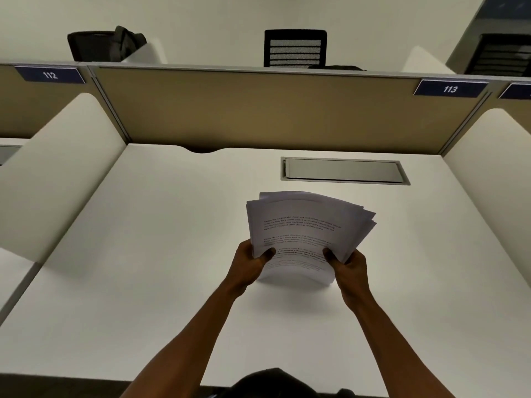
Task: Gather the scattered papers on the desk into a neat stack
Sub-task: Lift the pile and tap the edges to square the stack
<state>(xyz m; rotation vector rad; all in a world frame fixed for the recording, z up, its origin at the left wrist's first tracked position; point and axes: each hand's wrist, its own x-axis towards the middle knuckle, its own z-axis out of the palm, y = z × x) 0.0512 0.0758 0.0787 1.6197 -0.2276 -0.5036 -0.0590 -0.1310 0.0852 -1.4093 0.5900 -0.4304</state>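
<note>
A bundle of several printed white papers [304, 225] stands nearly upright above the middle of the white desk [161, 254], its lower edge close to the surface. The sheets are fanned and uneven along the top and right edges. My left hand [248, 264] grips the bundle's lower left side, thumb on the front page. My right hand [349, 267] grips the lower right side the same way. No loose sheets are visible elsewhere on the desk.
A grey cable hatch [344, 171] is set into the desk just behind the papers. A tan partition [258, 110] closes the back, and white side dividers [57, 168] flank the desk. Black chairs [295, 48] show beyond the partition.
</note>
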